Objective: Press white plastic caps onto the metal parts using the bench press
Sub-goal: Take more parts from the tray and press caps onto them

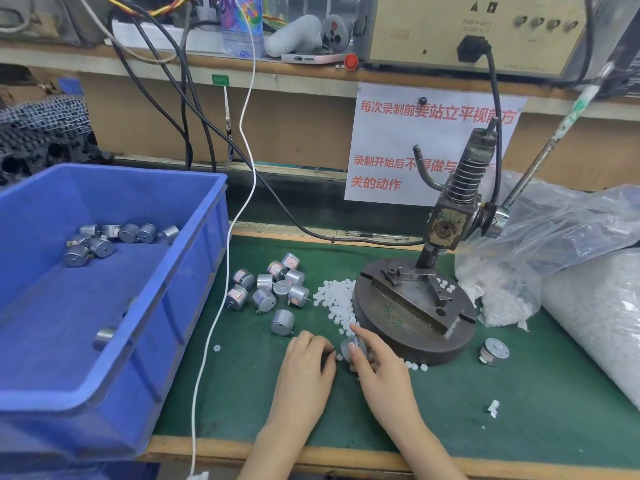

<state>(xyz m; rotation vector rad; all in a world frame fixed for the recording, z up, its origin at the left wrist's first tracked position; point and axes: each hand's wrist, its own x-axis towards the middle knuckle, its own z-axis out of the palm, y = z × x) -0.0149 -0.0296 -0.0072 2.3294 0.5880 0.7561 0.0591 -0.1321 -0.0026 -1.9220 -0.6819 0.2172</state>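
As right hand (377, 368) grips motor (346, 342), caps (334, 299) ahead

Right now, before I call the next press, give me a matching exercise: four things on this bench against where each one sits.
Things:
1. blue bin
2. white caps pile
3. lone metal part
4. right hand

Places:
A. alone on the green mat, right of the press base
B. at the bench's left, with several metal parts inside
C. against the press base's left side
D. in front of the press base, gripping a metal part

Pairs: 1-B, 2-C, 3-A, 4-D.
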